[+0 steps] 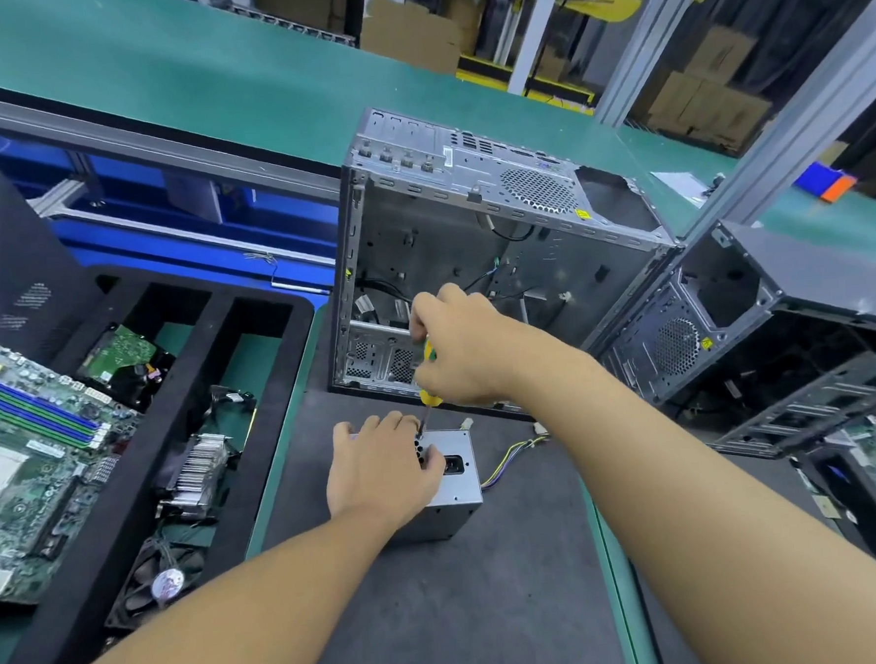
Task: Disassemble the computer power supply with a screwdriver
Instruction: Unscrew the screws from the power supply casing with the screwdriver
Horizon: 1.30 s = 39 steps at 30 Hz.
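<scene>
Yellow handle: our right hand (457,351) curls its fingers round the screwdriver (428,398), near upright, tip on the power supply (455,484).
Steadying: our left hand (383,468) grips its top.
Black tray (268,352): hard drive (124,351) in one compartment; heatsink (198,474) and fan (159,580) in the next.
Surface: dark mat (468,612) on a green bench (204,64).
Facing: socket side up, cables (510,455) trailing right.

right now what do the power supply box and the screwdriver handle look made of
The power supply: apparently bare sheet metal, matte silver-grey, with punched vent holes. The screwdriver handle: probably plastic, glossy yellow and green, mostly hidden by the right hand.
</scene>
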Each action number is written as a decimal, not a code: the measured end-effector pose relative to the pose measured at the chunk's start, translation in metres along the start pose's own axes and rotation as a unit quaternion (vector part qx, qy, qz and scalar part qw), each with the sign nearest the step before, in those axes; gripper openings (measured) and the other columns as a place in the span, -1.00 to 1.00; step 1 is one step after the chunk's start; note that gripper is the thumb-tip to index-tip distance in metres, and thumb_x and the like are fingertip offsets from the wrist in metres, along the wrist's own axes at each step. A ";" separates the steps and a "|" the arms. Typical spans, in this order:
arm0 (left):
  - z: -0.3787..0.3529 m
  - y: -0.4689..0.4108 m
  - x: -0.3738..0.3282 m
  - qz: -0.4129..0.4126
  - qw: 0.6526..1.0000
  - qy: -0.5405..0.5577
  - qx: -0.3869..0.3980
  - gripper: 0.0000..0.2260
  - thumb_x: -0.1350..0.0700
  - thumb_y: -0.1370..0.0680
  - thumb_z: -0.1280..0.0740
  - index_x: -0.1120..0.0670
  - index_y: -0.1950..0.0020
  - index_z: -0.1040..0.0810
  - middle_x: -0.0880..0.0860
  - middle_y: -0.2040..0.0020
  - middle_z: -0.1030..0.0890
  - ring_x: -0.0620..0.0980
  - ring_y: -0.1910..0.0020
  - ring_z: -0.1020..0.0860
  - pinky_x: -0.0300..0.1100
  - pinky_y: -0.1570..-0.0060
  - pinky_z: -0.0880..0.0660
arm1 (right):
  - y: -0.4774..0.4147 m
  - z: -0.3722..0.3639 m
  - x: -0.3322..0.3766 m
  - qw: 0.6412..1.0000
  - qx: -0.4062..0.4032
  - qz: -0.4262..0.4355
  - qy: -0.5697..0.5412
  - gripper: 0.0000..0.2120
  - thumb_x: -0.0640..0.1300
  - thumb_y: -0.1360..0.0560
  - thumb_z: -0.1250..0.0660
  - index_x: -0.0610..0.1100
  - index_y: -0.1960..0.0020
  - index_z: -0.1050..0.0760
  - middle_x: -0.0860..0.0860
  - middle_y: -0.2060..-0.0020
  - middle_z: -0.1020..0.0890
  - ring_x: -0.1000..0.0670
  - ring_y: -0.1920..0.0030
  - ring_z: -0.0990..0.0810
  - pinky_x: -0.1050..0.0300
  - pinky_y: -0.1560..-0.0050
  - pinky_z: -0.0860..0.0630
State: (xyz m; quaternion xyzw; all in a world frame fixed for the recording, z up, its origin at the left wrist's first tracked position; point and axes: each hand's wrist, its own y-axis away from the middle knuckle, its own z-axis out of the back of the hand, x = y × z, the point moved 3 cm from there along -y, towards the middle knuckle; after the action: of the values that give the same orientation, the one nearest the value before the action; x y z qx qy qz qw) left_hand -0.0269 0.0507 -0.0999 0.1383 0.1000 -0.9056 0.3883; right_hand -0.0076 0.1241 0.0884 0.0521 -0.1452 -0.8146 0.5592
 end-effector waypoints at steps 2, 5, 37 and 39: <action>0.003 0.001 0.002 0.009 0.998 0.061 -0.023 -0.73 -0.16 -0.50 -0.12 -0.11 -0.08 -0.49 -0.10 0.15 -0.57 -0.03 0.11 -0.41 -0.13 -0.06 -0.31 | 0.002 0.000 -0.002 1.000 0.008 -0.023 0.017 -0.75 -0.02 -0.49 -0.22 -0.08 -0.11 -0.29 -0.05 -0.05 -0.33 -0.16 -0.05 -0.38 -0.08 0.04 -0.43; 0.005 0.001 0.004 0.008 0.995 0.094 -0.020 -0.81 -0.16 -0.50 -0.13 -0.15 -0.06 -0.37 -0.12 0.32 -0.48 -0.08 0.19 -0.39 -0.17 -0.12 -0.32 | 0.004 -0.001 -0.004 0.996 -0.050 -0.052 0.053 -0.73 0.13 -0.60 -0.09 -0.08 -0.05 -0.23 -0.05 0.06 -0.39 -0.20 0.12 -0.44 -0.03 0.19 -0.33; 0.005 0.004 0.002 0.014 0.994 0.096 -0.047 -0.85 -0.10 -0.56 -0.16 -0.10 -0.08 -0.39 -0.13 0.33 -0.37 -0.04 0.20 -0.21 -0.17 0.08 -0.24 | 0.005 -0.003 -0.001 0.997 -0.054 -0.058 0.016 -0.77 0.08 -0.54 -0.17 -0.05 -0.06 -0.27 -0.03 0.02 -0.36 -0.18 0.06 -0.43 0.00 0.17 -0.31; 0.004 0.003 0.003 0.013 0.995 0.092 -0.036 -0.83 -0.10 -0.55 -0.13 -0.11 -0.09 -0.38 -0.11 0.31 -0.41 -0.04 0.22 -0.28 -0.17 0.02 -0.27 | 0.005 -0.004 -0.001 0.993 -0.094 -0.057 0.049 -0.78 0.08 -0.61 -0.10 -0.07 -0.04 -0.25 -0.04 0.13 -0.43 -0.17 0.22 -0.43 0.06 0.29 -0.24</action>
State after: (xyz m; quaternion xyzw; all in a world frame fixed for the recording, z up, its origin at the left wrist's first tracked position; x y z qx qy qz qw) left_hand -0.0273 0.0459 -0.0970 0.2087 0.1660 -0.8798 0.3935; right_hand -0.0022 0.1228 0.0861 0.0468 -0.0372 -0.8516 0.5207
